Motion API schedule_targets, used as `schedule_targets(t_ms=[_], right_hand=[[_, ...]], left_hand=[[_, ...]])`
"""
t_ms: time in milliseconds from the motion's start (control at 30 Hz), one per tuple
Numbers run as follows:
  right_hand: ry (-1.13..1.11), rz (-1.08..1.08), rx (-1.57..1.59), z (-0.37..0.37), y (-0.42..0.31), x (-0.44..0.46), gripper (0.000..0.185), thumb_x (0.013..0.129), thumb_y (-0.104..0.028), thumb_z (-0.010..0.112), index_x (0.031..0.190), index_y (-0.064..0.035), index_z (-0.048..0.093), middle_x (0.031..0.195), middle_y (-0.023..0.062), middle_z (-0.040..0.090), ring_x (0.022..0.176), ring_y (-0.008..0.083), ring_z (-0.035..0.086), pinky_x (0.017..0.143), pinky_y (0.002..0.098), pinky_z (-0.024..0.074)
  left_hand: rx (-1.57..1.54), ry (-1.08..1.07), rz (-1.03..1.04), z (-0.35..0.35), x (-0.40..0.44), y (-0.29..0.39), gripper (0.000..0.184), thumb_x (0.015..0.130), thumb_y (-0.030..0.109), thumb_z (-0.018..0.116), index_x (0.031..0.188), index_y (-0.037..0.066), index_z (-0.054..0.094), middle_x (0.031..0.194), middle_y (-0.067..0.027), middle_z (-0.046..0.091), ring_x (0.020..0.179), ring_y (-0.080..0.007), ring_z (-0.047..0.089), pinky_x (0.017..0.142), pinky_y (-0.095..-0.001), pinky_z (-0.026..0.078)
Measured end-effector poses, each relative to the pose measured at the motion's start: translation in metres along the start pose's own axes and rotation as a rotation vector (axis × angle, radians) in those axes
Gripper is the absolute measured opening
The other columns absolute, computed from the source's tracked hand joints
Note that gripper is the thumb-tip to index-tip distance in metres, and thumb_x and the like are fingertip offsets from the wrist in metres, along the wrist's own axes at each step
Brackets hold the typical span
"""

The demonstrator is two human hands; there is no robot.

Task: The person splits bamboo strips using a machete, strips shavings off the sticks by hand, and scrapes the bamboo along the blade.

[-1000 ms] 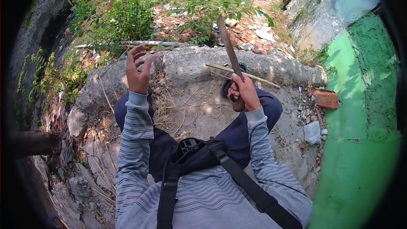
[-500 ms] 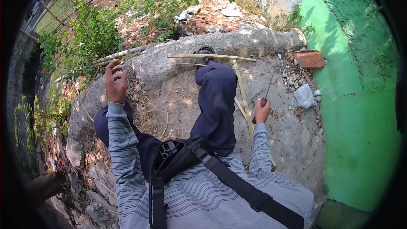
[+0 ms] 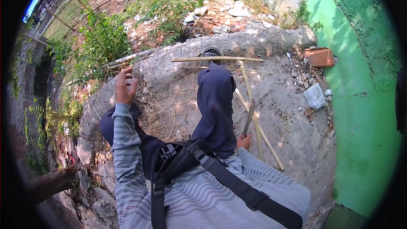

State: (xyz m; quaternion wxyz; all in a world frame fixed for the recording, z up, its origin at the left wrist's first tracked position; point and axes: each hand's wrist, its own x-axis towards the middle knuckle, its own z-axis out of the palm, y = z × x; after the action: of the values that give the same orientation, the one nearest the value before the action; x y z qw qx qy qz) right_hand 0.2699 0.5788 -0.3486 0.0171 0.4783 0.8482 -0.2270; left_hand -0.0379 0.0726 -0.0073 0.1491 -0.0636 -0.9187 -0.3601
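In the head view my right hand (image 3: 243,142) is closed round the grip of a long-bladed knife (image 3: 249,119), close beside my right thigh. Its blade points away from me, over the ground. Several pale split-bamboo strips lie about: one bamboo strip (image 3: 220,59) runs crosswise over my shoe (image 3: 211,51), and a crossing bamboo strip (image 3: 270,146) slants along the ground right of the knife. My left hand (image 3: 124,88) is raised above my left knee, fingers loosely bent and apart, holding nothing.
A green wall (image 3: 360,144) bounds the right side, with an orange brick (image 3: 319,57), a white plastic bag (image 3: 315,96) and rubble along its foot. A low stone ridge (image 3: 250,40) runs in front. Leafy plants (image 3: 106,38) and a pole (image 3: 135,55) stand left.
My right hand has drawn back toward my thigh with the knife, moving left and nearer to me. The left hand keeps its raised pose. The whole view has shifted slightly.
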Motion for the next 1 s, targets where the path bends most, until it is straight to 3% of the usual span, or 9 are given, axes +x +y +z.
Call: schedule_targets(t_ms=[233,333,400,500,633,667,733,800,1000], right_hand=[[-0.290,0.226,-0.314,0.077,0.035,0.059,0.056,0.081,-0.037,0.078,0.121,-0.0051,0.054,0.125,0.0227,0.064,0.113,0.0392,0.064,0.101,0.0486,0.0499],[-0.227,0.242,-0.367,0.075,-0.018,0.094,0.060,0.076,-0.036,0.081,0.123,-0.0076,0.055,0.131,0.0219,0.057,0.122,0.0386,0.058,0.104,0.0467,0.0479],[-0.231,0.004,-0.180,0.032,-0.111,0.108,0.056,0.076,-0.031,0.079,0.123,-0.0107,0.056,0.129,0.0212,0.054,0.122,0.0393,0.057,0.104,0.0469,0.0473],[-0.139,-0.582,0.181,0.069,-0.201,0.186,0.038,0.084,-0.023,0.072,0.119,-0.0135,0.059,0.123,0.0215,0.055,0.117,0.0394,0.056,0.101,0.0468,0.0455],[-0.261,-0.720,0.075,0.083,-0.369,0.228,0.031,0.090,-0.030,0.068,0.117,-0.0165,0.065,0.124,0.0190,0.057,0.122,0.0396,0.056,0.100,0.0493,0.0481],[-0.264,-0.722,0.087,0.097,-0.374,0.235,0.031,0.090,-0.030,0.068,0.117,-0.0165,0.065,0.124,0.0190,0.057,0.122,0.0396,0.056,0.100,0.0493,0.0481],[-0.281,-0.572,-0.304,0.130,-0.408,0.246,0.035,0.090,-0.031,0.067,0.123,-0.0179,0.065,0.126,0.0173,0.057,0.124,0.0388,0.056,0.102,0.0513,0.0489],[-0.173,-0.633,-0.260,0.179,-0.394,0.265,0.033,0.090,-0.022,0.067,0.122,-0.0154,0.068,0.128,0.0195,0.056,0.118,0.0406,0.061,0.097,0.0508,0.0528],[-0.233,-0.806,-0.202,0.138,-0.402,0.231,0.029,0.089,-0.019,0.069,0.117,-0.0148,0.071,0.126,0.0193,0.057,0.113,0.0406,0.063,0.093,0.0503,0.0528]], left_hand=[[0.008,0.001,-0.022,-0.007,-0.003,0.003,0.045,0.088,0.006,0.069,0.131,0.007,0.055,0.125,-0.0105,0.061,0.100,-0.0223,0.064,0.074,-0.0317,0.055],[0.017,0.019,-0.084,-0.015,-0.010,0.000,0.045,0.088,0.007,0.069,0.131,0.008,0.055,0.125,-0.0104,0.062,0.100,-0.0228,0.064,0.075,-0.0331,0.055],[0.002,0.006,-0.075,-0.017,-0.011,-0.004,0.045,0.088,0.006,0.069,0.131,0.008,0.055,0.126,-0.0101,0.062,0.101,-0.0230,0.065,0.076,-0.0335,0.055],[0.017,-0.004,-0.077,-0.015,-0.014,-0.015,0.046,0.088,0.006,0.069,0.132,0.009,0.055,0.126,-0.0099,0.062,0.101,-0.0231,0.064,0.076,-0.0338,0.055],[0.058,-0.083,-0.132,-0.018,-0.018,-0.020,0.046,0.087,0.006,0.069,0.131,0.008,0.055,0.125,-0.0099,0.061,0.102,-0.0239,0.064,0.076,-0.0345,0.055],[0.069,-0.081,-0.126,-0.019,-0.020,-0.021,0.046,0.087,0.006,0.069,0.131,0.008,0.055,0.125,-0.0099,0.061,0.102,-0.0239,0.064,0.076,-0.0345,0.055],[0.097,-0.071,-0.152,-0.023,-0.020,-0.025,0.046,0.087,0.006,0.069,0.131,0.008,0.055,0.124,-0.0098,0.060,0.102,-0.0240,0.064,0.077,-0.0347,0.055],[0.077,-0.052,-0.187,-0.025,-0.022,-0.031,0.047,0.086,0.005,0.069,0.130,0.008,0.055,0.124,-0.0100,0.060,0.101,-0.0240,0.064,0.078,-0.0348,0.055],[0.067,-0.102,-0.194,-0.024,-0.022,-0.028,0.045,0.087,0.004,0.068,0.130,0.006,0.053,0.120,-0.0139,0.057,0.101,-0.0282,0.063,0.087,-0.0387,0.051]])
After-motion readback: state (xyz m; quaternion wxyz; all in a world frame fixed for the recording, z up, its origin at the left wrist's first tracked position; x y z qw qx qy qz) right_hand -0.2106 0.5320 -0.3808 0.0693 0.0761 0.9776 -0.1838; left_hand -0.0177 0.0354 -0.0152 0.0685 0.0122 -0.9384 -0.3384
